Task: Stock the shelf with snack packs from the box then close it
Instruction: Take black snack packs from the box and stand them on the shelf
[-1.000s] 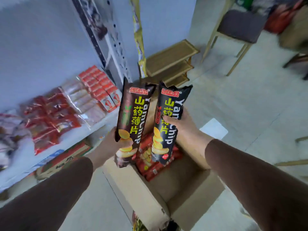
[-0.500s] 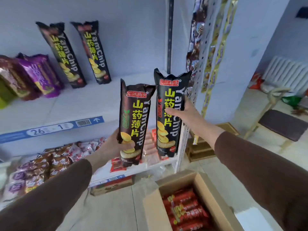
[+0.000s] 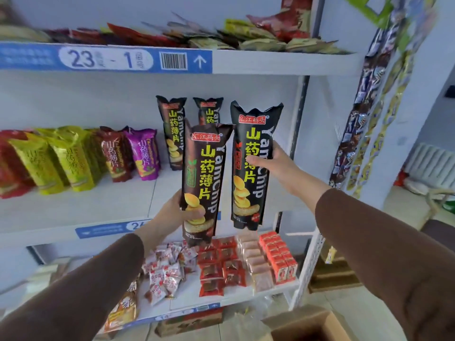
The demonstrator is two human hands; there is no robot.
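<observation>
Both your arms have risen toward the middle shelf. Your left hand has its fingers wrapped around a brown YamChip pack; your right hand clutches a black YamChip pack, both upright before the shelf. The box sits below.

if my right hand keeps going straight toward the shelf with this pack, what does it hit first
Probably bare shelf board: the right hand carries its black yam chip pack toward open space right of the two standing packs. Depth is hard to judge.
</observation>
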